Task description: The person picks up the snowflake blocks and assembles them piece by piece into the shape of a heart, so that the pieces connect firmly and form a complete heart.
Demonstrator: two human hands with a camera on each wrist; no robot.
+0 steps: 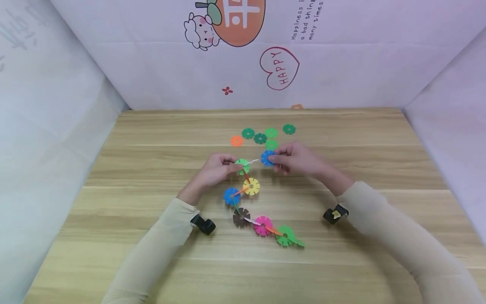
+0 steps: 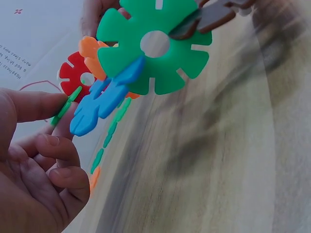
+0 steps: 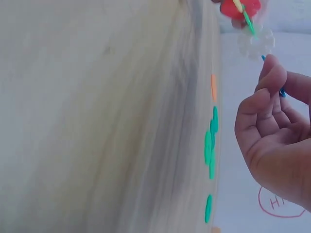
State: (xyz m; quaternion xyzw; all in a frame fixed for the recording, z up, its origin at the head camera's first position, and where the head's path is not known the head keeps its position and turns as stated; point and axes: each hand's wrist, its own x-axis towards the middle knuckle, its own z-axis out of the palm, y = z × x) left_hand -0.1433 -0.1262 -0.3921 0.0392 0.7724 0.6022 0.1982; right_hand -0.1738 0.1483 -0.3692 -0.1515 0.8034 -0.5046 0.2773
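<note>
My left hand (image 1: 218, 171) pinches a light green notched plastic disc (image 1: 241, 164) between thumb and fingers. From that disc a chain of slotted discs runs toward me, with a yellow disc (image 1: 248, 190), a blue disc (image 1: 229, 196), a dark brown disc (image 1: 239, 220), a pink disc (image 1: 261, 229) and a green disc (image 1: 282, 241) among them. A clear disc (image 3: 245, 46) joins the light green one and points right. Held by its edge in my right hand (image 1: 298, 158) is a separate blue disc (image 1: 265, 157), slightly apart from the clear disc in the head view.
Beyond the hands lie loose discs: an orange disc (image 1: 234, 138) and several green discs (image 1: 248, 130), one near the right fingers. White printed sheeting (image 1: 152, 76) stands behind the wooden table (image 1: 133, 169) and at both sides. Each wrist carries a black camera (image 1: 206, 226).
</note>
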